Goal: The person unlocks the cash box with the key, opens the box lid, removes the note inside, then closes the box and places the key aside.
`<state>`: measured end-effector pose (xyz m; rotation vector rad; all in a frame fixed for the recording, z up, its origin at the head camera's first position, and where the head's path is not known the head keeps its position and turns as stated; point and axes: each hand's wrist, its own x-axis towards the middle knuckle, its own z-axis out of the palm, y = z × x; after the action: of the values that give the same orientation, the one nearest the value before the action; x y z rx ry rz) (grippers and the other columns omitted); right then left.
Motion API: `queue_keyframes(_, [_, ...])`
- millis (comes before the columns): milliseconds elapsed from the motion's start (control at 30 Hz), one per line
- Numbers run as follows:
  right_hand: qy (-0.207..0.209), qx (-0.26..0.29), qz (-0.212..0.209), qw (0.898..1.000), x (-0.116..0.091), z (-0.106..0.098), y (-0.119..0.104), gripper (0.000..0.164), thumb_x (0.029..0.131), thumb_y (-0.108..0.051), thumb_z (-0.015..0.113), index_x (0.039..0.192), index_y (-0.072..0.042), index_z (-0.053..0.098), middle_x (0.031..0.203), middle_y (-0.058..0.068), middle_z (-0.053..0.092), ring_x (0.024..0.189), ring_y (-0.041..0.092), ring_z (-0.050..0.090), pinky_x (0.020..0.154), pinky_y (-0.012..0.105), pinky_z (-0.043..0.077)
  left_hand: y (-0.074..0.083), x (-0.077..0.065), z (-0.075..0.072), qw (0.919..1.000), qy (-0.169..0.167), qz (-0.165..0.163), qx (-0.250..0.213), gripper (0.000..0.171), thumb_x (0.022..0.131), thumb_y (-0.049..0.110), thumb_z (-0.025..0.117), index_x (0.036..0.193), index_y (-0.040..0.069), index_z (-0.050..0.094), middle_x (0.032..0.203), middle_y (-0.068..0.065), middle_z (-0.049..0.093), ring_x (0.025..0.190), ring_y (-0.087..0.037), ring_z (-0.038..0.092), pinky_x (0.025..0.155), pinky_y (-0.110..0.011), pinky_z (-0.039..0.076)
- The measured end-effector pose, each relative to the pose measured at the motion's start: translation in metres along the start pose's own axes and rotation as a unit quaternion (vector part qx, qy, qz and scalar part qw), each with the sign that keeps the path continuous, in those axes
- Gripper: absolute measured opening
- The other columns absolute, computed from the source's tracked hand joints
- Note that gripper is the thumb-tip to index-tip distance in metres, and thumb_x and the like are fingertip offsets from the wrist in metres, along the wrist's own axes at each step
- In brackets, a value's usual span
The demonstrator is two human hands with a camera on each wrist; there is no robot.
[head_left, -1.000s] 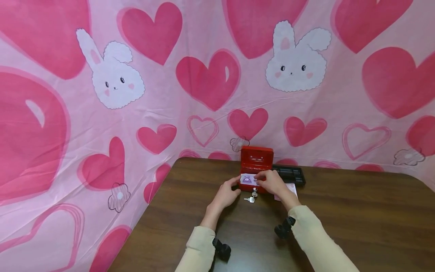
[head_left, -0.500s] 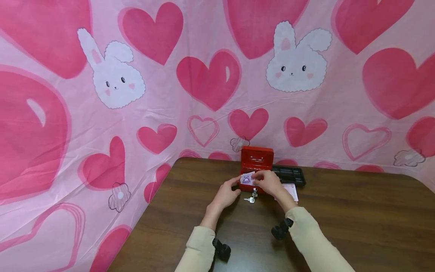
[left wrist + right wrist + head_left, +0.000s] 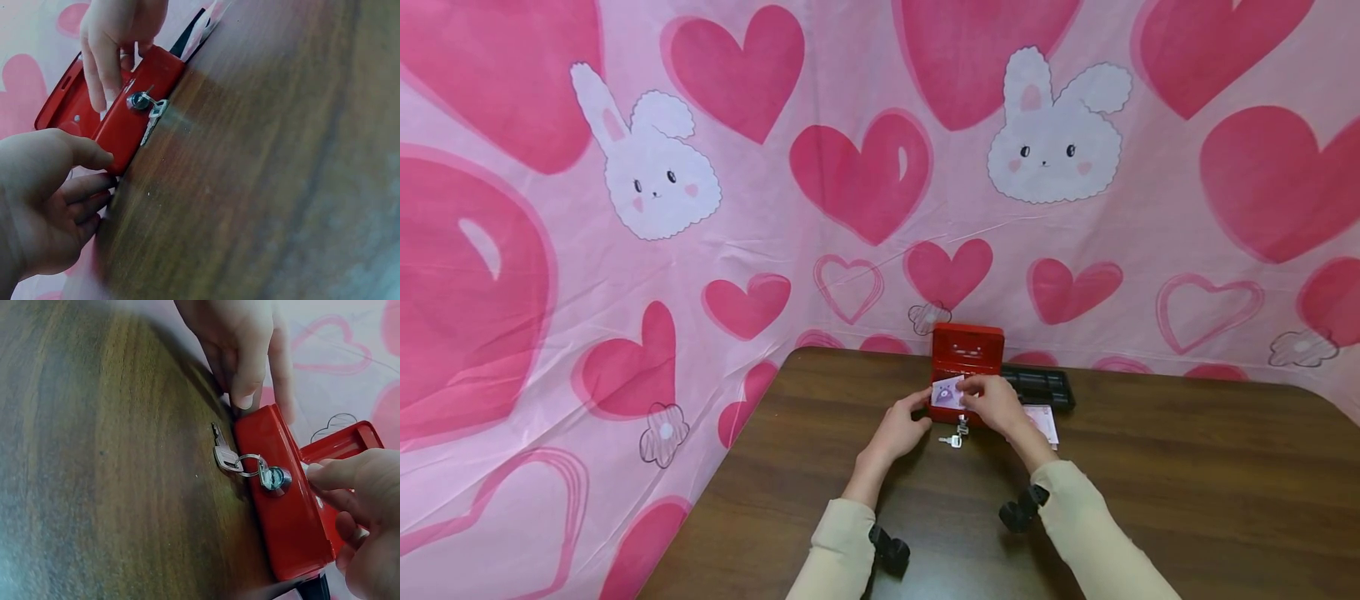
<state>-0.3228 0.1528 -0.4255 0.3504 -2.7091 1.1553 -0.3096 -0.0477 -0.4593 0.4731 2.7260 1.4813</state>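
Observation:
A small red cash box [image 3: 967,343] stands on the table, its lid raised at the back. My left hand [image 3: 898,427] grips the box's left end; in the left wrist view the thumb of this left hand [image 3: 47,203] lies at the front corner, fingers round the side. Over the box's opening, my right hand [image 3: 997,402] pinches a purple paper note [image 3: 947,392] printed with a bear-like figure. From the front lock [image 3: 275,479] hangs a ring with keys [image 3: 226,458]. The note is mostly hidden in both wrist views.
Behind my right hand lies a black coin tray [image 3: 1043,386]. Pale pink paper notes [image 3: 1042,423] lie on the table [image 3: 1187,483] to the box's right. A pink cloth [image 3: 865,292] with hearts and rabbits hangs behind the table's back edge.
My right hand has shifted slightly left, and the purple note has turned and risen a little at the box's opening. The left hand and the box have stayed put.

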Motion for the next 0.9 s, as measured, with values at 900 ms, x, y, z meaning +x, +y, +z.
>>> queue_keyframes(900, [0.097,0.006,-0.013,0.995,-0.027,-0.024,0.002,0.028,0.093,-0.011,0.067,0.120,-0.007,0.072,0.112,0.016,0.071,0.099,0.028,0.053,0.085,0.041,0.050,0.001,-0.001,-0.001,1.0000,0.000,-0.008,0.005,0.053,0.095,0.012,0.060,0.147,0.017,0.050,0.140,-0.013,0.059,0.135,-0.028,0.051,0.113,-0.053,0.038])
